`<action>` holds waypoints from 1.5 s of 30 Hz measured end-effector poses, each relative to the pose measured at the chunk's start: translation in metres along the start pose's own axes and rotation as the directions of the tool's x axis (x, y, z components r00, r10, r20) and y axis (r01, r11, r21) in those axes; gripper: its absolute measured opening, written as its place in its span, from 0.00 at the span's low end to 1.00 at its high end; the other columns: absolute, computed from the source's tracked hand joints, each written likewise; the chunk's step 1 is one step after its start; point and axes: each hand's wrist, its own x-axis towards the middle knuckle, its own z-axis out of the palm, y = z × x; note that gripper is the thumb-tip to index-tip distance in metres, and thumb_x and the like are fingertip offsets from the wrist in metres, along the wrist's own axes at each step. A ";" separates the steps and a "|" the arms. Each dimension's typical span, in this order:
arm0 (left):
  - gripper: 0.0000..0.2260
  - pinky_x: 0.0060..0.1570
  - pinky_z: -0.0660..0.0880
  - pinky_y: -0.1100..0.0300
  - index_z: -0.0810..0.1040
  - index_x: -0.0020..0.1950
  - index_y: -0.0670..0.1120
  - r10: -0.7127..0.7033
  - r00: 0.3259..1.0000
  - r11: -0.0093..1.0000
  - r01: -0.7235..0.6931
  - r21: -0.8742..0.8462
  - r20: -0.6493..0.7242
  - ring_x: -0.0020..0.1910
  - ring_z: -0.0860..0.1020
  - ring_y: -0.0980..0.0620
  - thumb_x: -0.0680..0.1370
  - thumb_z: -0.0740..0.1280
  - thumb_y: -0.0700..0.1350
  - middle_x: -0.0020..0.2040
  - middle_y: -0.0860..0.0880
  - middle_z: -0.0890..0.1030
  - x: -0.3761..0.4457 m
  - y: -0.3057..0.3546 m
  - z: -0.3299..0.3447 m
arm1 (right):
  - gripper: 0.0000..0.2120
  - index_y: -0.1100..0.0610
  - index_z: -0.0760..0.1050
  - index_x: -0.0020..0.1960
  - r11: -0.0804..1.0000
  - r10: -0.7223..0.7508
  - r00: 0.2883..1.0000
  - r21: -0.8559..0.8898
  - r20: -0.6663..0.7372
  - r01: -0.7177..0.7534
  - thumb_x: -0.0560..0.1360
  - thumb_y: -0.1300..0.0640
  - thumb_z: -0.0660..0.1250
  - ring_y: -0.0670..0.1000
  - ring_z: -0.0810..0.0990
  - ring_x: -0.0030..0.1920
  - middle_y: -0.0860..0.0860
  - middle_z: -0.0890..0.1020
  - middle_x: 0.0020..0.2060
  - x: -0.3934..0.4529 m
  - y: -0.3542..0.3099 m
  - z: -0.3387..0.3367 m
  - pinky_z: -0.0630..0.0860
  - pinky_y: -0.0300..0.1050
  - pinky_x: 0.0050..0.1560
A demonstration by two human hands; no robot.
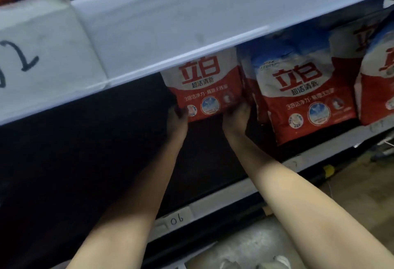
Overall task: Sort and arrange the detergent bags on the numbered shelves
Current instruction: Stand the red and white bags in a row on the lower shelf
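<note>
A red and white detergent bag (204,89) stands upright deep inside the lower shelf, its top hidden behind the shelf above. My left hand (178,121) grips its lower left corner and my right hand (236,119) grips its lower right corner. To its right a second matching bag (302,96) leans forward near the shelf's front edge. A third bag (377,89) sits partly cut off at the right border.
The white upper shelf front (170,34) carries a handwritten number label (25,55) at the left. The lower shelf's front rail (213,207) has a small label reading 06 (177,219). The shelf's left part is dark. Grey floor (255,245) lies below.
</note>
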 end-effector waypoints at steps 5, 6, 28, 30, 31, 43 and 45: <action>0.20 0.64 0.69 0.55 0.68 0.71 0.46 0.202 0.979 0.929 -0.183 0.321 -0.028 0.65 0.72 0.48 0.79 0.64 0.45 0.66 0.46 0.73 -0.034 -0.030 0.001 | 0.21 0.61 0.65 0.69 0.955 -0.190 0.959 -0.185 0.210 0.230 0.76 0.65 0.61 0.54 0.69 0.66 0.57 0.71 0.65 -0.028 0.028 -0.022 0.60 0.34 0.63; 0.20 0.64 0.67 0.58 0.68 0.70 0.44 0.258 0.966 0.897 -0.238 0.373 -0.006 0.66 0.71 0.47 0.79 0.64 0.43 0.66 0.45 0.73 -0.046 -0.032 0.003 | 0.21 0.60 0.66 0.69 0.936 -0.228 0.942 -0.210 0.244 0.281 0.77 0.65 0.61 0.54 0.68 0.67 0.56 0.71 0.66 -0.033 0.032 -0.031 0.59 0.32 0.62; 0.12 0.49 0.70 0.48 0.77 0.55 0.40 0.775 0.179 -0.185 -0.853 0.487 0.607 0.53 0.75 0.40 0.79 0.58 0.44 0.53 0.42 0.79 -0.259 0.162 0.148 | 0.21 0.61 0.68 0.69 0.459 -0.504 0.820 -0.721 0.271 0.519 0.76 0.61 0.64 0.58 0.67 0.68 0.59 0.73 0.65 -0.049 0.018 -0.380 0.62 0.49 0.69; 0.12 0.50 0.68 0.50 0.75 0.57 0.41 0.805 0.134 -0.247 -0.810 0.532 0.578 0.54 0.74 0.41 0.80 0.56 0.45 0.55 0.42 0.77 -0.265 0.205 0.149 | 0.21 0.62 0.69 0.68 0.441 -0.562 0.797 -0.736 0.220 0.514 0.76 0.61 0.63 0.59 0.67 0.67 0.59 0.73 0.64 -0.039 -0.017 -0.407 0.62 0.50 0.68; 0.12 0.50 0.68 0.50 0.75 0.57 0.41 0.825 0.115 -0.260 -0.793 0.551 0.554 0.54 0.74 0.41 0.80 0.56 0.45 0.55 0.42 0.77 -0.266 0.227 0.149 | 0.20 0.62 0.68 0.68 0.430 -0.590 0.783 -0.743 0.199 0.513 0.76 0.61 0.63 0.59 0.67 0.67 0.60 0.73 0.64 -0.033 -0.034 -0.420 0.62 0.50 0.68; 0.13 0.49 0.69 0.51 0.76 0.57 0.40 0.907 0.156 -0.261 -0.522 0.812 0.392 0.56 0.74 0.39 0.79 0.57 0.45 0.56 0.40 0.78 -0.188 0.427 0.131 | 0.20 0.60 0.68 0.68 0.352 -0.726 0.669 -0.749 0.160 0.561 0.78 0.59 0.61 0.59 0.68 0.67 0.60 0.72 0.65 0.096 -0.191 -0.454 0.63 0.50 0.67; 0.13 0.49 0.69 0.52 0.76 0.57 0.41 0.913 0.218 -0.200 -0.495 0.845 0.344 0.57 0.74 0.40 0.79 0.57 0.45 0.56 0.41 0.78 -0.162 0.445 0.128 | 0.19 0.61 0.69 0.67 0.337 -0.717 0.671 -0.748 0.190 0.572 0.77 0.58 0.61 0.60 0.69 0.65 0.61 0.73 0.63 0.123 -0.206 -0.445 0.64 0.51 0.66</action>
